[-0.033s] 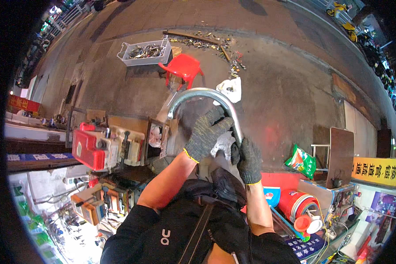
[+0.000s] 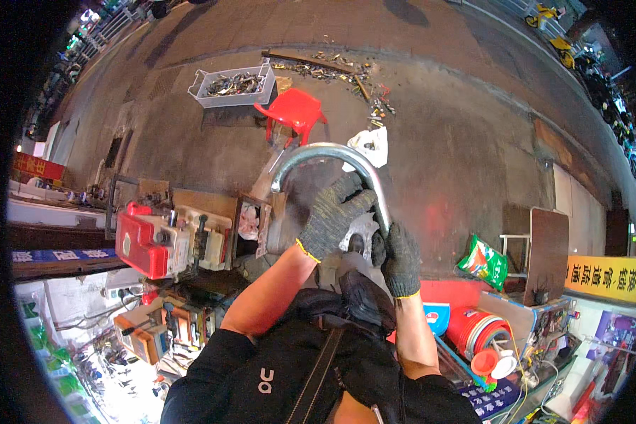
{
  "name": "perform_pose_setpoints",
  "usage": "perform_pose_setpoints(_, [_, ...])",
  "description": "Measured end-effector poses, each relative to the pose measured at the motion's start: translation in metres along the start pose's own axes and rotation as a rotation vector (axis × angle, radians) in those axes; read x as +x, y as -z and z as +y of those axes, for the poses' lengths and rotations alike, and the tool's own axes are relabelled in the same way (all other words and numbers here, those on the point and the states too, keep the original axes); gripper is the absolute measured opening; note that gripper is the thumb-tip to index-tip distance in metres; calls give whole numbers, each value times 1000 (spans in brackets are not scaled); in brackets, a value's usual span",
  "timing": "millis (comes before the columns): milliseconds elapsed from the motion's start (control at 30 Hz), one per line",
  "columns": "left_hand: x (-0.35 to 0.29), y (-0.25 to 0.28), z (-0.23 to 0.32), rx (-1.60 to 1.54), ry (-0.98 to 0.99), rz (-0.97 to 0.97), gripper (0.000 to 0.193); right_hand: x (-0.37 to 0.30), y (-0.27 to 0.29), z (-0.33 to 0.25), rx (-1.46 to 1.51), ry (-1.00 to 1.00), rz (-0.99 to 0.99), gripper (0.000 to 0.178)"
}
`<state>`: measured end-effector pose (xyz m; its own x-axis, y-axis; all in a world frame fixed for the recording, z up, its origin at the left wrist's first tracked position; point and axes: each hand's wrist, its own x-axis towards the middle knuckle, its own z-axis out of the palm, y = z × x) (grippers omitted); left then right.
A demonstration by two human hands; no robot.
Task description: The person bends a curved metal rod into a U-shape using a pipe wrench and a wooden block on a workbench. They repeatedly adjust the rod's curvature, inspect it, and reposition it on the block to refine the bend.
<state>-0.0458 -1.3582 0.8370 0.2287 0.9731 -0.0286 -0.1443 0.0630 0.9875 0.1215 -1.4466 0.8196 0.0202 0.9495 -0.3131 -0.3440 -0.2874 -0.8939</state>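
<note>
A thick, silvery curved metal bar [image 2: 325, 150] arches above my hands like a hook, its free end at the left. My right hand [image 2: 401, 263], in a dark grey knit glove with a yellow cuff edge, is closed around the bar's lower right part. My left hand [image 2: 332, 220], in a matching glove, lies inside the curve. Its bent fingers reach to the right and press on the bar's inner side, fingertips partly hidden. Below the hands, a shoe and a dark trouser leg [image 2: 364, 279] show beside a pale patch on the ground.
A red plastic stool [image 2: 293, 109] stands ahead, beside a grey crate [image 2: 240, 99] of small metal parts. More parts lie scattered beyond it. A white bag [image 2: 369, 147] is near the bar. Red-and-white machines [image 2: 148, 244] stand at left; a green bag [image 2: 486, 261] and red bucket [image 2: 473, 328] at right.
</note>
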Motion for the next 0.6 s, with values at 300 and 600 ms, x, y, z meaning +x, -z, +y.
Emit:
perform_pose_setpoints(300, [107,50,-151,435,226,42,43,191,119,29,177,-362,251,35])
perform_pose_setpoints(600, [-27,198,-316,700,1342,384,49,358,240,52,-286,-527,414,29])
